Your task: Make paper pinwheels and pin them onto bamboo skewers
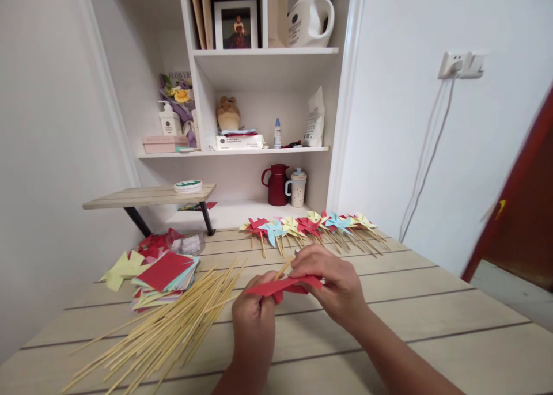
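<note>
My left hand [253,314] and my right hand [334,283] meet over the middle of the wooden table [432,320]. Both are closed on a red paper pinwheel [283,286], held flat between them. A thin bamboo stick [284,266] pokes up from between the fingers, behind the paper. A loose pile of bamboo sticks [173,326] lies to the left of my left hand. Farther left sits a stack of coloured paper squares [166,275] with a red sheet on top.
A row of finished pinwheels [311,228] in red, blue and yellow lies along the table's far edge. A small wooden riser [147,197] stands at the back left. White shelves [259,95] hold a red jug [276,185], bottles and a framed picture.
</note>
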A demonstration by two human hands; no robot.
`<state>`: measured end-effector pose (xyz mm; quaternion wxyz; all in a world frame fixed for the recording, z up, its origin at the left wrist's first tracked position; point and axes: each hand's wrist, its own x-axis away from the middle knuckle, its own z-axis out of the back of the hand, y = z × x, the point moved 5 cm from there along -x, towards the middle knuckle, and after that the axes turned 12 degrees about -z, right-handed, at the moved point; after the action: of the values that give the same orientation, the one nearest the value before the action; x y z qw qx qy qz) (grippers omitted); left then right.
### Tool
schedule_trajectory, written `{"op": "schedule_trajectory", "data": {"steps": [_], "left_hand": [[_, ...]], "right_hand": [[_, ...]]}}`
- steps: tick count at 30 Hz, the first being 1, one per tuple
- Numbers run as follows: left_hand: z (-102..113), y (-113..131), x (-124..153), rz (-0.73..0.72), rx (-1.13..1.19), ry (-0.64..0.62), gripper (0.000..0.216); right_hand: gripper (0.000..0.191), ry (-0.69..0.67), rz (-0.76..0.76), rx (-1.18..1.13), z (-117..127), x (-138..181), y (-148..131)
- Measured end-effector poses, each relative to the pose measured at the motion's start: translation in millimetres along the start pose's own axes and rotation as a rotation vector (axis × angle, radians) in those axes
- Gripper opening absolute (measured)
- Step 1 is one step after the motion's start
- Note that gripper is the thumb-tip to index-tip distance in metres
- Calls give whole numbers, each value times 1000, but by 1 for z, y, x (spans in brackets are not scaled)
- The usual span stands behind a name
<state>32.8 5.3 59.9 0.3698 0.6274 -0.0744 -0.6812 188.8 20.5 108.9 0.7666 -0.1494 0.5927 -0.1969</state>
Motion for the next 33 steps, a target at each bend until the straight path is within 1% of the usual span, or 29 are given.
{"op": "schedule_trajectory", "data": {"steps": [2, 6, 11, 15, 19, 22, 24, 27, 28, 31, 33], "left_hand": [[-1, 2, -1, -11, 13, -5, 27], [-1, 4, -1, -31, 34, 23, 28], [-1, 4, -1, -55, 18, -4, 29], [0, 5, 0, -84, 8, 20, 28], [1, 2, 5, -96, -7, 90, 25], [0, -2, 7, -91, 12, 105, 25], [-2, -6, 6, -29, 75, 68, 26], [-10, -14, 5, 146, 245, -1, 26], [-12, -15, 4, 203, 305, -4, 24], [-14, -18, 4, 364, 445, 51, 18], [-15, -18, 4, 440, 506, 85, 20]], "right_hand": [[32, -1, 0, -2, 0, 0, 0], [32, 5, 4, 0, 1, 0, -1], [30, 13, 4, 4, 1, 0, -2], [29, 13, 3, 10, 1, -1, -2], [31, 7, -6, 21, 1, 0, -1], [27, 16, -7, 28, 1, 0, -1], [23, 23, -2, 29, 1, 0, -1], [20, 20, 1, 38, 1, 0, -1], [20, 18, 2, 42, 1, 0, -1], [17, 17, 4, 54, 0, 0, -2], [16, 21, 7, 60, 0, 0, -2]]}}
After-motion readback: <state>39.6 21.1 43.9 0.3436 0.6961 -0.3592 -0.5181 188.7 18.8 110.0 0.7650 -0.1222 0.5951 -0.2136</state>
